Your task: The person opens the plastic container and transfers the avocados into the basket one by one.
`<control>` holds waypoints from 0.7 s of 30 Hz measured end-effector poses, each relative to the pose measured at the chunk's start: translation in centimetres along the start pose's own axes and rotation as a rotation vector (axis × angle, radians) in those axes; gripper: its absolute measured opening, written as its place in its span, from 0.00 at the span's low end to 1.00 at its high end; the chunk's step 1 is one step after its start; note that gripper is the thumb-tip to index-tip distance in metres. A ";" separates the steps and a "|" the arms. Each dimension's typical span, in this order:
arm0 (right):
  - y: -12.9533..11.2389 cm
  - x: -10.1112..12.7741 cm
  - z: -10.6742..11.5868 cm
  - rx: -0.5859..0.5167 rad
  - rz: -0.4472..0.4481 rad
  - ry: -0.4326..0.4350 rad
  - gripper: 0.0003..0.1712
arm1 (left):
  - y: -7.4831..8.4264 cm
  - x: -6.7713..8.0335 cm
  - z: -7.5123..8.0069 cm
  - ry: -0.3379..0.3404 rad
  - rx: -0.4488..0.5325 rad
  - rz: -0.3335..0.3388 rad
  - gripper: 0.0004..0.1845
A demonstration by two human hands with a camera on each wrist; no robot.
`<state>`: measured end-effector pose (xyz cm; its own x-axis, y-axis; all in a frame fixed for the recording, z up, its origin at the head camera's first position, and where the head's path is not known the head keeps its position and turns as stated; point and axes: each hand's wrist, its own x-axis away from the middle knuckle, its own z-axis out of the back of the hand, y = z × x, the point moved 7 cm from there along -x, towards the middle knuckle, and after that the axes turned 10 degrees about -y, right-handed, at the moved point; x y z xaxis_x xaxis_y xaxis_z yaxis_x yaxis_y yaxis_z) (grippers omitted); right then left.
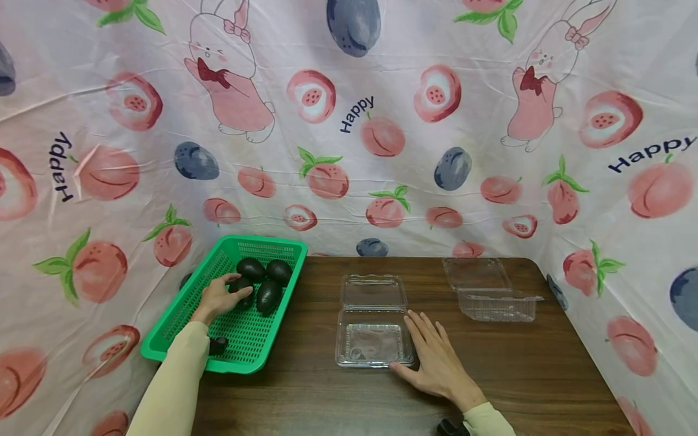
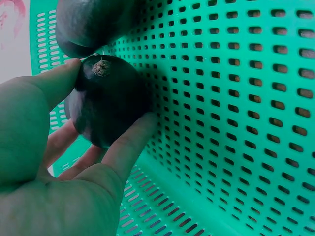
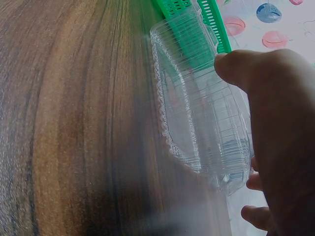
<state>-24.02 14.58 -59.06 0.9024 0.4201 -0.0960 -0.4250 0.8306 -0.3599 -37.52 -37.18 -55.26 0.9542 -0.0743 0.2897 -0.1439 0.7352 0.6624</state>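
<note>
My left hand reaches into a green plastic basket and grips a dark avocado. In the left wrist view, thumb and fingers wrap this avocado, its stem scar facing the camera, beside another dark avocado. Several more avocados, one of them a glossy black one, lie next to it. An open clear plastic clamshell box sits mid-table, its lid tipped back. Along its right side rests my right hand, fingers fairly straight, thumb at the near corner. The thumb overlaps the box's rim in the right wrist view.
A second clear clamshell box stands open at the back right of the brown wooden table. Fruit-printed cloth hangs behind the table and along both sides. A black wrist device shows near my left cuff.
</note>
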 end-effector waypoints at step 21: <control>-0.1 0.0 0.0 0.023 0.012 0.018 0.64 | -0.6 -0.6 0.0 -0.010 -0.008 -0.007 0.45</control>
<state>-23.98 14.46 -58.98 0.8981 0.4240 -0.1165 -0.4374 0.8338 -0.3368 -37.97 -37.57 -55.85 0.9526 -0.0856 0.2919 -0.1353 0.7401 0.6587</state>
